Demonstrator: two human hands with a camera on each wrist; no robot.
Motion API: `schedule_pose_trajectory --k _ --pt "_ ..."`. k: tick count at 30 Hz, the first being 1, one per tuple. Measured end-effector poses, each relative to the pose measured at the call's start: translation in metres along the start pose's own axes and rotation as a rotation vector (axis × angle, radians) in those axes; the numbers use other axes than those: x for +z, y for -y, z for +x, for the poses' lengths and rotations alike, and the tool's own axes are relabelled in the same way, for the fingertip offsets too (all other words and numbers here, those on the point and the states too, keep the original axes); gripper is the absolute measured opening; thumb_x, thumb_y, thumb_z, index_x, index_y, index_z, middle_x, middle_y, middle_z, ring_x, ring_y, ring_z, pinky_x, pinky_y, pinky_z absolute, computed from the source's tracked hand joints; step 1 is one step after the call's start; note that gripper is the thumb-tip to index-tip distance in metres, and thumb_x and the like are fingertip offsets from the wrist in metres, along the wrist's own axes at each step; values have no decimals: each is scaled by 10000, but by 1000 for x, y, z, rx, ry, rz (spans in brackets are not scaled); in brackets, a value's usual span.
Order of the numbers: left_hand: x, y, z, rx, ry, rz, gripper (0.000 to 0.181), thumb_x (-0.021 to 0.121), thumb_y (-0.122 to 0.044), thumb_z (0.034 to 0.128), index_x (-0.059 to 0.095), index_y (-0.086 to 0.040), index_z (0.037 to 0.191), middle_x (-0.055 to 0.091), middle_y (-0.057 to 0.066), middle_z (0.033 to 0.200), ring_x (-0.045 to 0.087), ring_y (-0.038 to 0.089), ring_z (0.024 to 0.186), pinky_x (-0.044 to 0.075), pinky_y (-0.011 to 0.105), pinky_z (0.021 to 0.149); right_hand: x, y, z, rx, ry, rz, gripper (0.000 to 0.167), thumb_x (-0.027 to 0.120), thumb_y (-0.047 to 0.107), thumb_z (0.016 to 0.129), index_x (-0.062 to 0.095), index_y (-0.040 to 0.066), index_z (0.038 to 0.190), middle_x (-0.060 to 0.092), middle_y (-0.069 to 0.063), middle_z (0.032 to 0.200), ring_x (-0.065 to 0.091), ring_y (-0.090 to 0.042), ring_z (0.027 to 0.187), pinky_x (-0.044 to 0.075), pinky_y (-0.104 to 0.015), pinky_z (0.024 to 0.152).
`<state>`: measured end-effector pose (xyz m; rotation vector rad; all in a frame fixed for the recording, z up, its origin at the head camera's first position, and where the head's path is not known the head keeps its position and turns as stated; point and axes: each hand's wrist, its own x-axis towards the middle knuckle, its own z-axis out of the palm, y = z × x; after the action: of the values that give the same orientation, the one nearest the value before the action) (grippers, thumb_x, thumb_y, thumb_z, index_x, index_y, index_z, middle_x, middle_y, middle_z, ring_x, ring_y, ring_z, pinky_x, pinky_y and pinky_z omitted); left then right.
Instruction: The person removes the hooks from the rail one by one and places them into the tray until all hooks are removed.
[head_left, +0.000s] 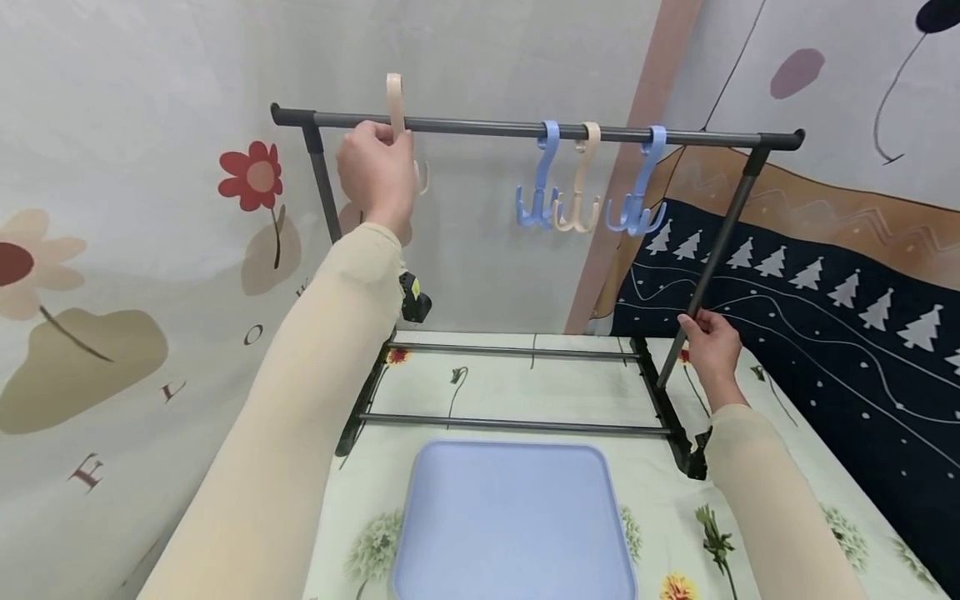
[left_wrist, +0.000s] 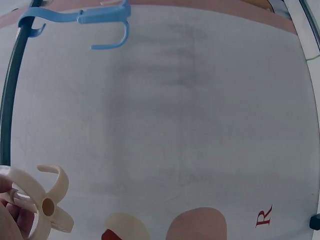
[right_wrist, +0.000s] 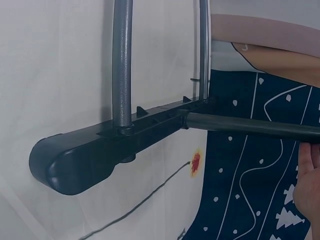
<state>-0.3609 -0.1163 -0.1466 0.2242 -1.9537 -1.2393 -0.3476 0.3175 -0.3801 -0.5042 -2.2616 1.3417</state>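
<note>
1. We hold a cream hook (head_left: 395, 104) at the top bar (head_left: 472, 127), near its left end, its curved top above the bar.
2. Our left hand (head_left: 377, 171) pinches that hook; well apart, our right hand (head_left: 714, 346) grips the right post (head_left: 726, 229).
3. A long stretch of bar separates our hook from the nearest blue hook (head_left: 547, 167).
4. Below, a blue tray (head_left: 513, 525) lies on flowered cloth (head_left: 750, 517); printed walls (head_left: 480, 283) stand behind.
</note>
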Motion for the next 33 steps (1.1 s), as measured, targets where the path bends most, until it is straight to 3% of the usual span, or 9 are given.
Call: schedule_pose_trajectory --k 8,12,15,21,27,33 --pt "-5 4 -13 -3 36 -105 218 666 -278 948 727 -127 1093 712 23 1047 609 100 923 482 280 811 -2 1 0 -2 26 -10 484 543 403 1013 570 62 1354 603 -128 1313 547 -245 1121 448 -334 868" --pt "-12 9 -23 -42 93 -55 267 652 -366 950 710 -181 1134 699 -16 1081 616 102 951 485 329 828 -3 -1 -1 -22 35 -16 494 520 406 1021 557 52 1363 593 -143 1333 550 -286 1162 451 -388 911" --pt "-17 15 -29 -67 123 -2 308 653 -423 940 702 -210 1158 697 -36 1099 627 112 966 476 342 832 -2 -1 -1 -31 39 -13 502 511 414 1023 552 48 1365 588 -147 1335 548 -296 1176 467 -365 892" --pt "-16 38 -40 -35 173 -72 301 700 -342 926 710 -121 1130 707 34 1057 635 134 944 512 316 848 -2 0 -3 -34 39 -16 496 508 410 1026 554 36 1348 585 -164 1323 548 -307 1167 463 -424 923" --pt "-12 62 -56 -4 300 -212 286 714 -265 923 690 -49 1109 688 82 1022 637 159 932 530 350 859 -3 2 -5 -21 27 -16 478 517 400 1025 562 35 1331 588 -162 1315 550 -306 1163 453 -436 937" --pt "-4 84 -79 -32 375 -217 272 730 -262 915 687 -53 1083 691 79 1006 646 168 930 540 374 850 -3 4 -6 -25 12 -27 459 533 384 1022 574 46 1330 606 -145 1290 563 -296 1143 462 -395 901"
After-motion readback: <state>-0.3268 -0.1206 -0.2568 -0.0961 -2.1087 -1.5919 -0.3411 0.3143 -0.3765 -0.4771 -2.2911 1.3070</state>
